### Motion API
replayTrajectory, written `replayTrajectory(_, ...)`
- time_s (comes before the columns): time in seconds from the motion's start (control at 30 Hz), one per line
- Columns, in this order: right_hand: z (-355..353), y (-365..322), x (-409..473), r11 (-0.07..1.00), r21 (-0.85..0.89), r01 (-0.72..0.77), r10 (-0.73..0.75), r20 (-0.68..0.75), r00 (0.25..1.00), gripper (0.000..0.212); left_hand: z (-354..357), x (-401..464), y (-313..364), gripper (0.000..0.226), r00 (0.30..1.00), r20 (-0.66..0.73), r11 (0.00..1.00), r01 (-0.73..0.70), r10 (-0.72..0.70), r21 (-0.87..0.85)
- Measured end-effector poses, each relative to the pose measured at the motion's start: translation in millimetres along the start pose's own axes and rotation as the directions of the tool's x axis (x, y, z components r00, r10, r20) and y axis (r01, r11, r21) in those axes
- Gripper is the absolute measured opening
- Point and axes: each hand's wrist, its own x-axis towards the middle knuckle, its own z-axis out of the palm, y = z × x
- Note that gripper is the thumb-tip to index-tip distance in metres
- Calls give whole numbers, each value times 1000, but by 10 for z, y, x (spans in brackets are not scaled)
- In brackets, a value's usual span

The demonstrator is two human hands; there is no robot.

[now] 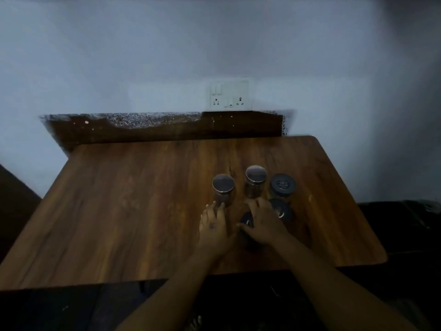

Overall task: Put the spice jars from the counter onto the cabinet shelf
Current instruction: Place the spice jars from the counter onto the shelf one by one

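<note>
- Left hand [214, 226] is reaching, fingers straight, touching the near-left steel-lidded jar [223, 190].
- Right hand [262, 223] is curling over a dark-lidded jar [247, 219] on the wooden counter [131, 199].

- My left hand [213, 226] lies flat on the wooden surface [133, 201], its straight fingers [218, 209] at the base of a metal-lidded jar [223, 189].
- My right hand [261, 224] is draped over a dark-lidded jar [247, 219], fingers curled round it.
- Just right of that hand sits another dark-lidded jar [281, 210], partly hidden.
- Behind stand a second metal-lidded jar [255, 181] and a jar with a dark printed lid [282, 186].
- A white switch-and-socket plate [229, 96] sits on the pale wall [143, 56] beyond the surface.
- The light is dim, and the jars' contents are unreadable.
</note>
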Motion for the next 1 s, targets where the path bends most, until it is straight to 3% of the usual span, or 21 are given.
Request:
replayTrajectory(0.13,99,-100,37,997,68,33,-36,31,999,71,6,-137,-131,87,995,37,995,89,-87,-35)
replayTrajectory(0.27,65,-257,382,999,27,43,-44,57,997,78,-207,3,-237,90,991,4,990,134,-134,-41)
replayTrajectory(0.53,65,-441,1094,997,-79,-16,21,72,997,95,-519,328,-262,89,992,-104,997,75,-75,-10)
replayTrajectory(0.7,182,-432,1354,988,-151,-28,55,179,982,94,-636,502,-396,94,996,-41,997,74,-75,-16)
replayTrajectory(0.83,286,-439,1430,992,-42,-118,124,209,970,87,-691,657,-550,107,996,-4,996,85,-85,-15)
replayTrajectory(1.0,141,-443,1445,991,77,-110,95,166,981,81,-653,773,-752,119,968,129,971,227,-215,-81)
